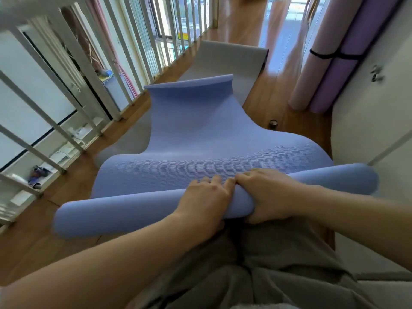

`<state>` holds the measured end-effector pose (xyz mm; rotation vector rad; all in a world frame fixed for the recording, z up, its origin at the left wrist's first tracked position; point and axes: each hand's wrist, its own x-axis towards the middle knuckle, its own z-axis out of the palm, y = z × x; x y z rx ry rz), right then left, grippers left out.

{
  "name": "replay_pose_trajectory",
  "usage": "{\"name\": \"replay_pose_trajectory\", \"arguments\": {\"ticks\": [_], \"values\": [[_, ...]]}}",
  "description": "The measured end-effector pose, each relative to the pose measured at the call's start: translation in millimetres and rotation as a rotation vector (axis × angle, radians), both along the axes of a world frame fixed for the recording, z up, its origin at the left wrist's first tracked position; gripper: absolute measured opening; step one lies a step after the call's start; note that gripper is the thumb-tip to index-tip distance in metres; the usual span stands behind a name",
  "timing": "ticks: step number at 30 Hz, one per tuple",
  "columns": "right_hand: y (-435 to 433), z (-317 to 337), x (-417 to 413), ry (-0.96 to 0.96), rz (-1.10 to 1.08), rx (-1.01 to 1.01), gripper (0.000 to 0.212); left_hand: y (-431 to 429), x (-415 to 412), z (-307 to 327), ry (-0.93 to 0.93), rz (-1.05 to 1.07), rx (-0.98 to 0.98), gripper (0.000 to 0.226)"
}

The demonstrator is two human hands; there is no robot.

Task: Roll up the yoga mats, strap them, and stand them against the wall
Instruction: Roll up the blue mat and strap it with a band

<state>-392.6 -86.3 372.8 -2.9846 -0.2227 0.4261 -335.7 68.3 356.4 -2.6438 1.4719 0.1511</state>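
The left hand and right hand, at 6 o'clock, both grip the rolled end of the blue mat; its flat part runs toward 12 over a grey mat. At 2 o'clock a pink roll and purple roll, apparently strapped together, lean on the wall

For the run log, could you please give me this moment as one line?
step: rolling blue mat | left hand: grips blue mat | right hand: grips blue mat | gray mat: flat beneath | strapped mats: upright
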Motion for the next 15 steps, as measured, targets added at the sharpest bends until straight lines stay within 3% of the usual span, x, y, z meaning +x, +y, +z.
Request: {"name": "replay_pose_trajectory", "arguments": {"ticks": [4,8,12,15], "values": [[3.4,-4.7,-16.2,-0.13,-0.003,-0.101,0.076,-2.0,15.1,5.1,0.155,-0.013,0.01,0.075],[6.7,-10.2,-5.3,-0.158,-0.069,-0.098,0.06,-3.9,33.9,11.8,0.301,-0.029,0.057,0.074],[-2.2,2.3,15.4,0.008,-0.08,-0.037,0.058,-1.8,25.6,2.3,0.076,-0.004,0.014,0.074],[-2.4,5.4,25.2,0.094,-0.064,-0.033,0.061,-2.0,27.6,-1.1,0.104,0.028,-0.019,0.07]]}}
